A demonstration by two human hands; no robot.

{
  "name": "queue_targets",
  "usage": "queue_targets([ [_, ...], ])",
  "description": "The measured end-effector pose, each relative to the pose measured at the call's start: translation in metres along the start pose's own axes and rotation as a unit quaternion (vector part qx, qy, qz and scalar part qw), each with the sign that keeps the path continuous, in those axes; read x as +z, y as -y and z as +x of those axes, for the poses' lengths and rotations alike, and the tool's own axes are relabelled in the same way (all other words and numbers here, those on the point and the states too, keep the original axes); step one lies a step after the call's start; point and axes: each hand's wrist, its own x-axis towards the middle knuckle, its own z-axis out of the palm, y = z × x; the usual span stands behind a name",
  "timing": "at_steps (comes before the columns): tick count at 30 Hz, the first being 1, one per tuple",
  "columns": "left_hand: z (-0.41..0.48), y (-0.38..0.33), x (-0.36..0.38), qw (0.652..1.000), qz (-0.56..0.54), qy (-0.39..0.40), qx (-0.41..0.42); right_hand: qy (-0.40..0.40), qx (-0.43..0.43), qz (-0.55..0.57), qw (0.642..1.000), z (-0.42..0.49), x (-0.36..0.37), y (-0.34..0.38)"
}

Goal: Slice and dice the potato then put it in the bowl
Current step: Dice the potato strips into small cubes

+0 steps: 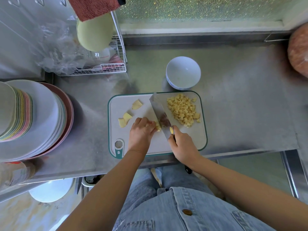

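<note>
Steel bench [233, 114] carries my cutting board [188, 140]. Left hand [141, 132] fingers curl down on potato piece [157, 126]; right hand [183, 145] fingers wrap knife [160, 112]. Diced pile [183, 110] right of fingers, bowl [183, 72] beyond, plate stack [33, 117] far left.

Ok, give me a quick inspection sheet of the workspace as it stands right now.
Surface: steel counter, cutting board near its front edge.
Job's things: diced potato pile right of cleaver; potato slices at left; white bowl empty behind board.
Clutter: stacked plates, wire rack.
Grippers: left hand pins potato strips; right hand grips cleaver.
Cables: nothing seen.
Surroundings: speckled wall behind.
</note>
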Motion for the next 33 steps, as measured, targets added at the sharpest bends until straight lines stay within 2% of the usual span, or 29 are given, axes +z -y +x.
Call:
queue_targets([
  [5, 0.0, -0.002, -0.001, 0.999, -0.027, -0.002, -0.022, 0.016, -0.032, -0.02, 0.999, -0.008, -0.007, 0.006],
  [23, 0.002, -0.005, -0.005, 0.999, -0.027, 0.009, -0.041, 0.034, -0.018, -0.05, 0.998, -0.003, 0.002, 0.01],
  [33, 0.0, -0.008, -0.006, 0.999, -0.021, 0.009, -0.041, 0.009, 0.0, -0.032, 0.999, 0.003, 0.007, 0.004],
])
